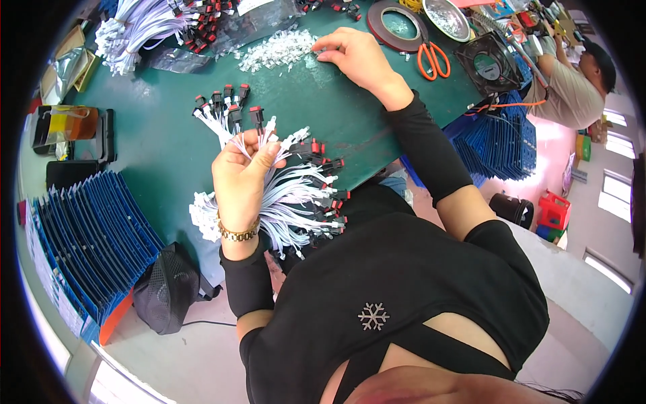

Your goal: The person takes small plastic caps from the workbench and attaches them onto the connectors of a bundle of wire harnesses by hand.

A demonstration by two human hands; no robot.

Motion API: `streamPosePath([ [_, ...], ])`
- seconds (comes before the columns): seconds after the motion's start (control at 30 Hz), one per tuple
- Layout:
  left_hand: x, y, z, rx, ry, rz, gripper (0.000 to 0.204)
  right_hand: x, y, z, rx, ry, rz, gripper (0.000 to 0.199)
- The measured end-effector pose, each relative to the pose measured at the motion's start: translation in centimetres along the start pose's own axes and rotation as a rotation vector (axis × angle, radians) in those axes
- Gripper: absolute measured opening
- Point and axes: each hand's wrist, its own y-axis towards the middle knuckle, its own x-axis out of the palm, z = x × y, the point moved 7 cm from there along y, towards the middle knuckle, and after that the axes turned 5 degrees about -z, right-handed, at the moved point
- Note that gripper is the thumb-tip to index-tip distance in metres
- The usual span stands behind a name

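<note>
My left hand [243,172] is closed around a few white cables, with white plugs and a red-and-black part sticking up past its fingers. Below that hand lies a thick bunch of white cables [282,202] with red-and-black ends, and more such ends [225,99] spread on the table just beyond it. My right hand [353,57] reaches to the far side, fingertips pinched at the right edge of a heap of small whitish clear plastic pieces [279,51]. Whatever is between those fingertips is too small to make out.
Right of the heap lie a tape roll [397,27], orange-handled scissors [432,60] and a black fan [489,62]. Another cable bundle [138,30] is at the far left. Blue racks [94,236] flank the green table [155,135]. A person [572,87] sits at the right.
</note>
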Motion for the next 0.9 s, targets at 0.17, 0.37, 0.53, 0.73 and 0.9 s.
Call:
streamPosePath([
  [0.17,-0.7,0.0,-0.4,0.010,-0.155,0.040,0.012,0.1,-0.1,0.6,0.062,0.039,0.001,0.012],
  [0.37,-0.1,0.3,-0.4,0.021,-0.145,-0.021,0.008,0.1,-0.5,-0.3,-0.080,-0.095,0.065,0.012],
  [0.53,0.0,0.3,-0.6,-0.015,-0.114,-0.028,0.009,1.3,-2.2,-3.4,0.236,0.645,-0.192,0.009],
  [0.73,0.2,0.2,-0.4,-0.009,-0.132,-0.037,0.010,1.9,-4.3,-9.6,0.115,1.011,-0.268,0.009],
  [0.9,0.3,0.1,-0.3,-0.026,-0.140,-0.027,0.010,3.0,-4.8,-10.1,0.183,1.190,-0.258,0.008],
])
